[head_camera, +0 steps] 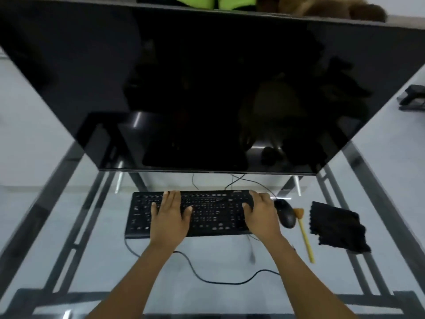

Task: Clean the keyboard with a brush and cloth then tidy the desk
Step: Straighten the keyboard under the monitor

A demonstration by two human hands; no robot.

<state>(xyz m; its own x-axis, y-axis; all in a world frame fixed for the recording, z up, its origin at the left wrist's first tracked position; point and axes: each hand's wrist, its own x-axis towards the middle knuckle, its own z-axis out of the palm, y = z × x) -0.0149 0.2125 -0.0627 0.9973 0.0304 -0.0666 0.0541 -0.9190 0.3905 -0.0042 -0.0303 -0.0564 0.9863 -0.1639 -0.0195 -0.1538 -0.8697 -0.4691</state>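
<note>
A black keyboard [213, 212] lies flat on the glass desk [69, 238] in front of a big dark monitor. My left hand [171, 214] rests flat on its left half with fingers straight. My right hand [259, 214] lies on the keyboard's right end, fingers reaching toward the far edge. To the right of the keyboard lies a brush [304, 233] with a yellow handle and pale bristles, and beyond it a folded black cloth [337, 226].
A black mouse [285, 212] sits between the keyboard and the brush, touching the brush head. The monitor [207, 88] looms over the far half of the desk. Black cables [207, 278] trail across the glass near me. A dark object [412, 97] sits far right.
</note>
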